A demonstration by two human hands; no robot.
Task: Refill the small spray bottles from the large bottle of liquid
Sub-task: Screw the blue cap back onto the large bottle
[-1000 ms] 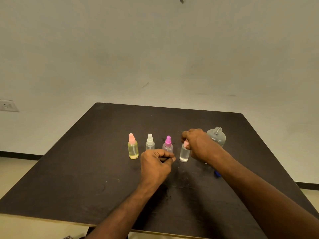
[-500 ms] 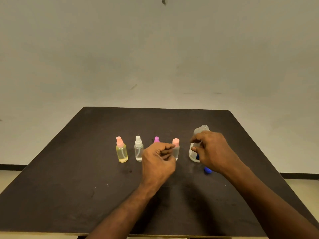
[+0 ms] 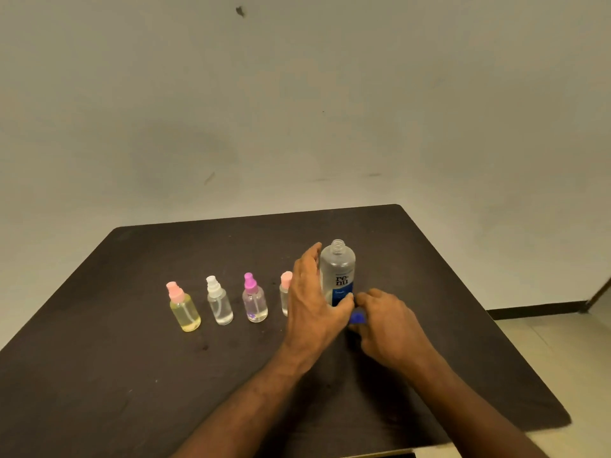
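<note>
Large bottle (image 3: 338, 276) stands uncapped on dark table (image 3: 132, 375), right of four capped spray bottles (image 3: 218, 304). Left hand (image 3: 314, 302) is spread open against its side; right hand (image 3: 388, 320) is curled over blue cap (image 3: 357, 318) (grip unclear). Bottle is best steadied while cap is screwed on

Four small spray bottles (image 3: 218, 304) stand in a row across the table (image 3: 99, 375), with narrow gaps between them. The large bottle (image 3: 338, 271) closes the row's right end, both hands (image 3: 314, 305) crowding it. The table's near and far parts lie open.
</note>
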